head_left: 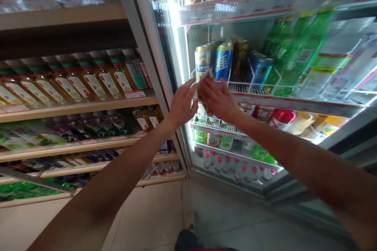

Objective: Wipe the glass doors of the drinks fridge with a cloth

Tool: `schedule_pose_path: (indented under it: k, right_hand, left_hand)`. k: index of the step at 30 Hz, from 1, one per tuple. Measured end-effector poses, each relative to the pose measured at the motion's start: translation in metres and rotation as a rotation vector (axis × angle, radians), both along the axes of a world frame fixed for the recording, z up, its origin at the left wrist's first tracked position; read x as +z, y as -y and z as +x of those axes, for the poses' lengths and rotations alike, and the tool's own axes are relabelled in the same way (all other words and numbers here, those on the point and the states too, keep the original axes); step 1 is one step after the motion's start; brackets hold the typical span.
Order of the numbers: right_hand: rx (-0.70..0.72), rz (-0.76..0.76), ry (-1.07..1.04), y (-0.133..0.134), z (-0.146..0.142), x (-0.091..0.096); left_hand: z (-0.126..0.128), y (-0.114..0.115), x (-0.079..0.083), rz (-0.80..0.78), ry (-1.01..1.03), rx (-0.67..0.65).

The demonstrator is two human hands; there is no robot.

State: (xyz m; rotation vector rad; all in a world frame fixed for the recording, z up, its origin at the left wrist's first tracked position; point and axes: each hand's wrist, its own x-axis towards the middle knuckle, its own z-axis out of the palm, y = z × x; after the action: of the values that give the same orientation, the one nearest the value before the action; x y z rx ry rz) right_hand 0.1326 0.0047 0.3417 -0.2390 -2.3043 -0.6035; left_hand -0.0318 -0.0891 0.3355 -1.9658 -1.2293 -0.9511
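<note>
My right hand (219,98) reaches in from the right in front of the open cooler, its fingers laid over a small, blurred brownish item (204,90) whose kind I cannot make out. Just left of it is my left hand (183,104), fingers curved and thumb apart, with nothing visible in its grasp. Its fingertips come close to the brownish item; whether they touch it I cannot tell. Behind the hands, a yellow-and-white can (202,58) and a blue can (224,62) stand upright on a wire shelf.
Green bottles (306,53) fill the same cooler shelf further right. Lower cooler shelves hold packaged drinks and small red-capped bottles (226,163). A wooden shelf unit (88,108) with rows of juice bottles (85,76) stands left. The tiled floor (156,208) and a shoe (190,221) show below.
</note>
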Motion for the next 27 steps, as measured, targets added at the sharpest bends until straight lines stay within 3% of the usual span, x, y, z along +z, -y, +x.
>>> schedule_pose_path:
  k: [2,4,8,10,12,16,18,20,24,27]
  right_hand:
    - [0.028,0.002,0.109,0.006,-0.006,-0.024]
    - [-0.004,0.002,0.081,0.006,-0.01,-0.019]
    - [-0.24,0.048,-0.233,-0.001,-0.025,0.051]
    - [-0.359,0.126,-0.362,0.001,-0.035,0.069]
    - [-0.46,0.21,-0.427,0.006,-0.046,0.055]
    - [-0.538,0.306,-0.36,0.017,-0.057,-0.019]
    - [-0.526,0.336,-0.321,0.019,-0.052,-0.039]
    - [-0.552,0.361,-0.34,0.016,-0.04,-0.034]
    - [-0.816,0.314,-0.623,0.006,-0.014,0.01]
    - [-1.038,0.211,-0.738,0.004,-0.014,0.012]
  left_hand:
    - [0.008,-0.005,-0.001,0.009,-0.002,-0.119]
    - [0.014,-0.014,0.002,0.03,-0.044,-0.231]
    - [0.015,-0.04,0.024,0.213,0.086,-0.355]
    - [0.01,-0.051,0.031,0.27,0.18,-0.422]
    - [-0.001,-0.054,0.024,0.295,0.226,-0.461]
    - [-0.035,-0.045,-0.019,0.24,0.125,-0.433]
    - [-0.049,-0.041,-0.032,0.197,0.014,-0.415]
    - [-0.054,-0.041,-0.029,0.188,-0.028,-0.421]
    - [-0.043,-0.05,0.002,0.256,0.093,-0.463]
    - [-0.038,-0.059,0.009,0.285,0.092,-0.495]
